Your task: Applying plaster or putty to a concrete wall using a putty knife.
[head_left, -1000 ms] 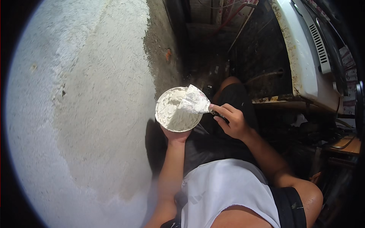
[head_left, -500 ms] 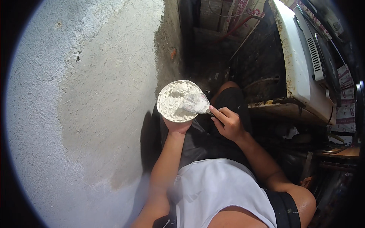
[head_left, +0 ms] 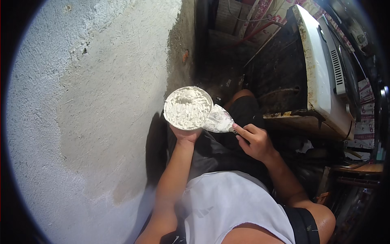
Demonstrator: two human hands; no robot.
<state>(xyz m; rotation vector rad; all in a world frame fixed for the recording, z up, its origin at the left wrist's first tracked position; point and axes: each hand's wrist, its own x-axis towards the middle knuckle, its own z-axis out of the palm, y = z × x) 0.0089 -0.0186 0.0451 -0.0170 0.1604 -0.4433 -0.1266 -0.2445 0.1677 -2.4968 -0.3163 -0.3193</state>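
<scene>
Pale plaster covered the wall, which filled the view from seven o'clock round to eleven: a smoother greyish patch spread across its middle, rougher bluish-white coating bordered that patch, and a dark, bare-looking strip ran up its far edge towards twelve. A shadow fell on it at eight o'clock.

At two o'clock stood a white appliance with rust along its edges, a dark side panel and a slotted vent.

At six o'clock were the person's white shirt and, just above it, dark shorts. A patterned sheet hung at three o'clock, beyond the appliance.

Near the centre, a little towards eleven, was a round tub of thick white paste, its open top facing the camera; the paste was ridged, with a lump towards twelve.

The right hand, at four o'clock from the tub, was clamped on the dark handle of a putty knife. The white-smeared blade met the tub's rim between three and four o'clock.

The left hand gripped the tub from below at six o'clock, its fingers mostly hidden.

Smallest was an orange spot on the dark strip, near twelve.
</scene>
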